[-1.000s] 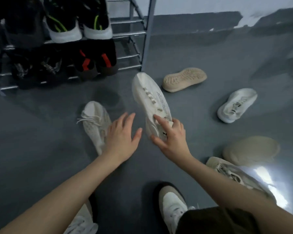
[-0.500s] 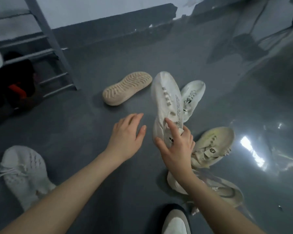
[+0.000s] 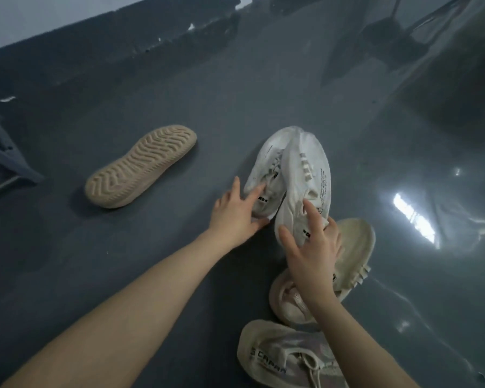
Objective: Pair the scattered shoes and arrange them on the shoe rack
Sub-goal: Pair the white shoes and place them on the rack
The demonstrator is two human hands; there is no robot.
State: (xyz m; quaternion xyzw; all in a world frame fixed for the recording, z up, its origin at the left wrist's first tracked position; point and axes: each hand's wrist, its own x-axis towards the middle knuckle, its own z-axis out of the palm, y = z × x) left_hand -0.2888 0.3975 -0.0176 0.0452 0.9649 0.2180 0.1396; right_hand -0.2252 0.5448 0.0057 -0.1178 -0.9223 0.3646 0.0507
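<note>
Two matching white sneakers stand side by side in the middle of the grey floor. My right hand (image 3: 311, 247) grips the heel of the right-hand white sneaker (image 3: 305, 175). My left hand (image 3: 235, 211) is closing on the heel of the left-hand white sneaker (image 3: 266, 169), fingers spread over its collar. A beige shoe (image 3: 140, 166) lies sole up to the left. A cream shoe (image 3: 353, 253) lies partly under my right hand. Another cream sneaker with dark lettering (image 3: 280, 359) lies near the bottom edge.
A corner of the metal shoe rack (image 3: 3, 152) shows at the left edge. The glossy grey floor (image 3: 263, 93) runs to a dark skirting along the wall at the top. A bright light reflection (image 3: 415, 217) lies on the floor at the right.
My view has swung right, so the rack has almost left the frame. My right hand carried its white sneaker beside the matching one, and my left hand has reached onto that second sneaker.
</note>
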